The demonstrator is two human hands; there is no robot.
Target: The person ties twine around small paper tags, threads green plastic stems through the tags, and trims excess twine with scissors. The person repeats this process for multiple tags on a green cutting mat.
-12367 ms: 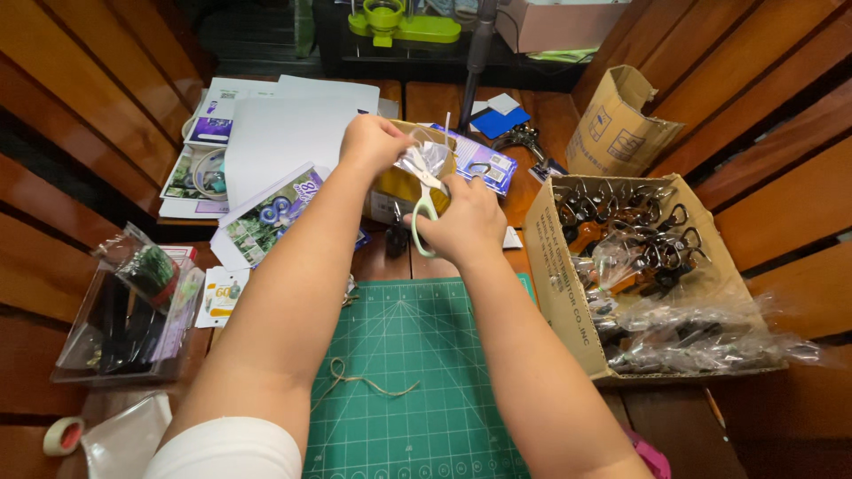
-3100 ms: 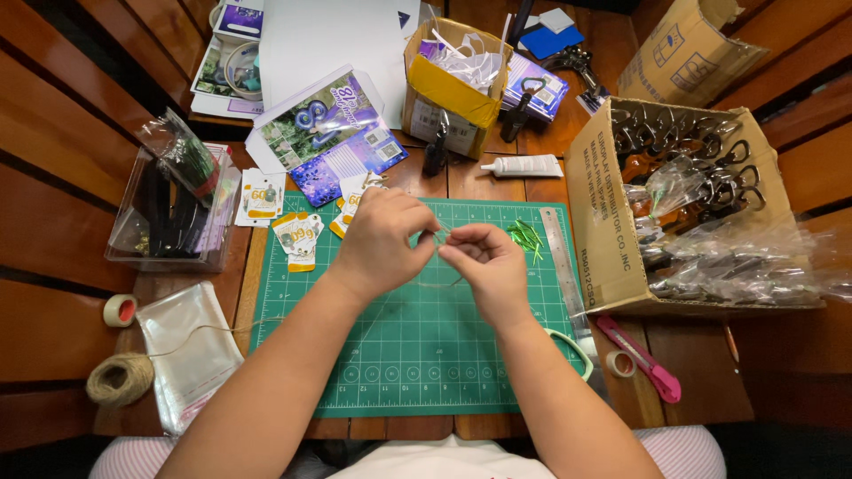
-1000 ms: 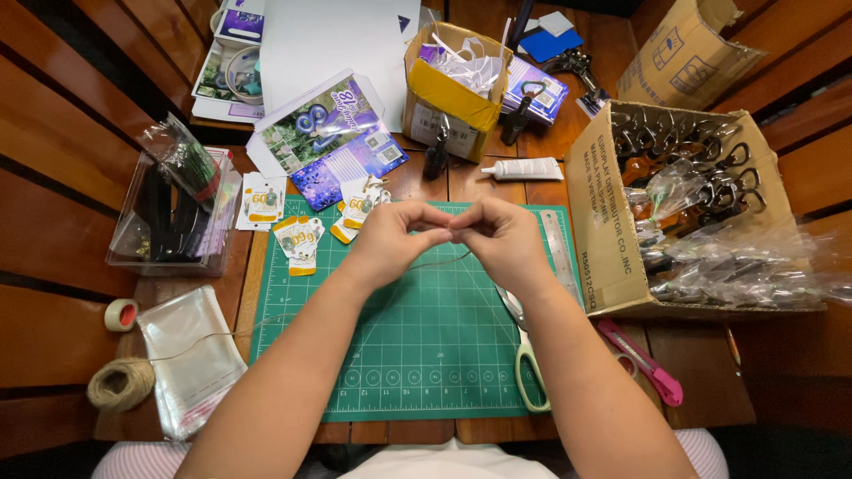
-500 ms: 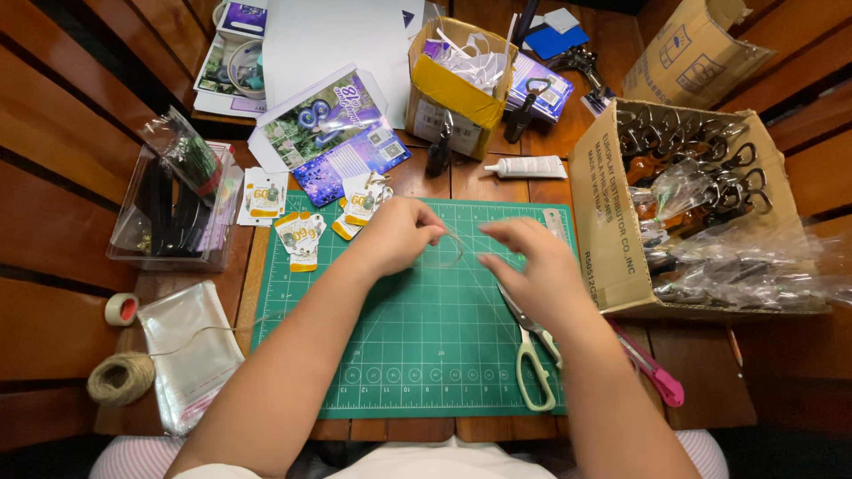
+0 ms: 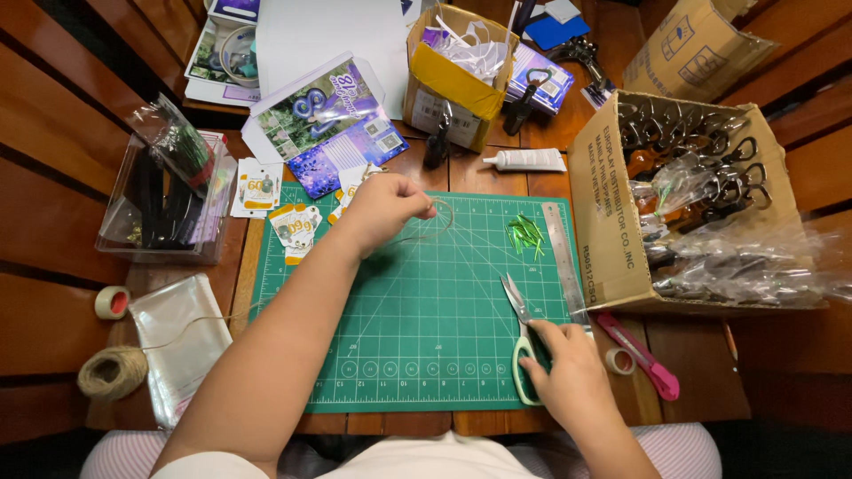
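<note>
Off the left edge of the green cutting mat (image 5: 417,355), a twine ball (image 5: 111,372) feeds a strand (image 5: 435,232) pinched in the left hand (image 5: 383,206) above the mat's upper part. At its right edge, the right hand (image 5: 568,377) closes on the scissors (image 5: 525,341), blades parted; the strand appears uncut.

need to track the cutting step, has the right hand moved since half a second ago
Yes. The right hand has dropped toward the near edge of the green cutting mat, away from the left hand, and now grips the scissors.
</note>
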